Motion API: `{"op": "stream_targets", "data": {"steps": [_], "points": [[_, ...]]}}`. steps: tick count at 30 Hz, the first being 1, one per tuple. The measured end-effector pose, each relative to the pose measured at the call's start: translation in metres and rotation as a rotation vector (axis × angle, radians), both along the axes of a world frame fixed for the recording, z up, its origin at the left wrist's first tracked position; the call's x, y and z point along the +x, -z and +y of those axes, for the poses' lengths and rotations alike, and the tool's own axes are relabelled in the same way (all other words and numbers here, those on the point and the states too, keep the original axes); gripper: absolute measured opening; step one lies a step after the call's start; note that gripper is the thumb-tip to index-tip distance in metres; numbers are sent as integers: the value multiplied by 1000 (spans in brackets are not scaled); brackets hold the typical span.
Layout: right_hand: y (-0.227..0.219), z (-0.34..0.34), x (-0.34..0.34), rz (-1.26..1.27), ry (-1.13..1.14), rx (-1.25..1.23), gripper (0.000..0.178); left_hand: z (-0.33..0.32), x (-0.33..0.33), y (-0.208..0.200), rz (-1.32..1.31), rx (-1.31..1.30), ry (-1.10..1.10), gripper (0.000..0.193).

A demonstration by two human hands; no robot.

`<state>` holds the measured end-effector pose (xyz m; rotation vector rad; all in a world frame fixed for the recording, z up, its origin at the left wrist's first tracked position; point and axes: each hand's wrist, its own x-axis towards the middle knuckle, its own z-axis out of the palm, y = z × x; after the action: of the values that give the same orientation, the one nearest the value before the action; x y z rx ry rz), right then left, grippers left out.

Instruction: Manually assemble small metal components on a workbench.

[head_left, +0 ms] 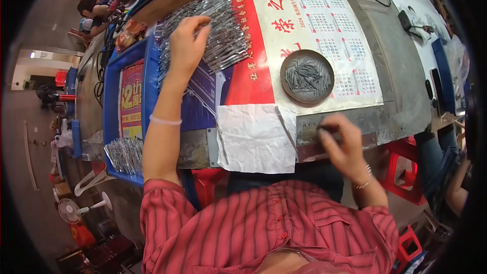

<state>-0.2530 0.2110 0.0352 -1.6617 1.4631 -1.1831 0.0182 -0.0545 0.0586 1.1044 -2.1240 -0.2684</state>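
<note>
My left hand [188,45] is over a wide heap of slim silvery metal rods [223,30] at the back left. Its thumb and fingers are curled but apart, and nothing shows between them. Close to the table's front edge, my right hand [344,142] has its fingers bent together around a small dark spot I cannot make out. A crumpled white sheet [253,147] lies between my arms. One thin metal rod [223,144] rests along its left side, another rod [285,126] along its right. Beyond my right hand stands a round bowl [285,89] of short dark grey pins [308,76].
A blue tray [150,66] at the left holds a bundle of rods [124,155] at its near end. A printed calendar sheet [355,35] covers part of the table. Red stools [403,170] stand below the right edge. Another person [94,2] sits far left.
</note>
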Motion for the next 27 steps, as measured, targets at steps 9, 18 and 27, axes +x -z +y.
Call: {"op": "stream_targets", "data": {"steps": [9,18,27], "points": [[-8,-108,-50,466,-92,-36,11,190,38,-43,172,232,-37,15],[1,-146,-31,1018,-226,76,10,283,81,-19,197,451,-189,19],[7,-159,-25,1203,-423,74,12,289,82,-12,274,451,-186,20]]}}
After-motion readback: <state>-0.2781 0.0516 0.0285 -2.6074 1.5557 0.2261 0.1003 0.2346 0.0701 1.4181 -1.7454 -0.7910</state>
